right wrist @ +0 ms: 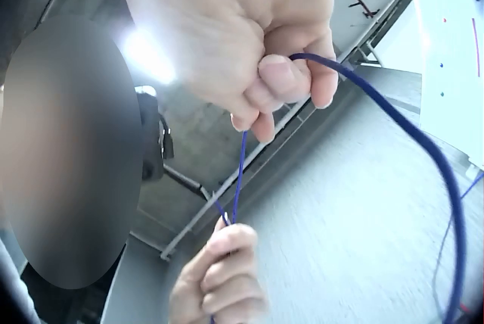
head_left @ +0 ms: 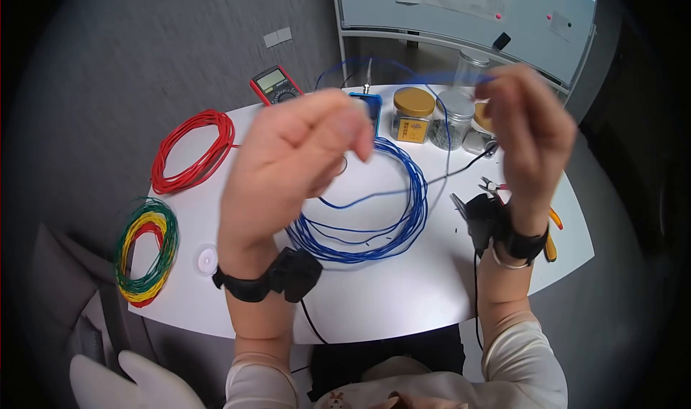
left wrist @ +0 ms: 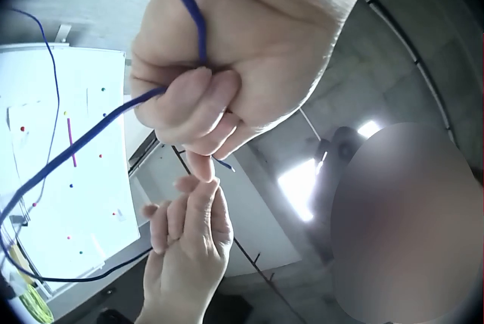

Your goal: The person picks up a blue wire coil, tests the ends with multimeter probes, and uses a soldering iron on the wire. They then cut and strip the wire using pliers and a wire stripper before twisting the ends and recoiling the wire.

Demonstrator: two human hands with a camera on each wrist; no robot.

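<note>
Both hands are raised over the white table (head_left: 403, 294), each holding blue wire. My left hand (head_left: 299, 146) curls its fingers round the wire; in the left wrist view, blue wire (left wrist: 201, 36) runs into the fist and loops out again, with a short end poking past the fingers. Thumb and fingers of my right hand (head_left: 529, 125) pinch the wire, which arcs away as a thick blue strand (right wrist: 457, 218) in the right wrist view. A thin length spans the two hands there. Beneath them lies the coil of blue wire (head_left: 416, 193).
At left are a red wire coil (head_left: 164, 168) and a green, yellow and red coil (head_left: 171, 229). A multimeter (head_left: 277, 82), a blue device (head_left: 373, 110) and jars (head_left: 412, 103) line the back. Pliers (head_left: 550, 247) lie at right; a whiteboard (head_left: 461, 20) stands behind.
</note>
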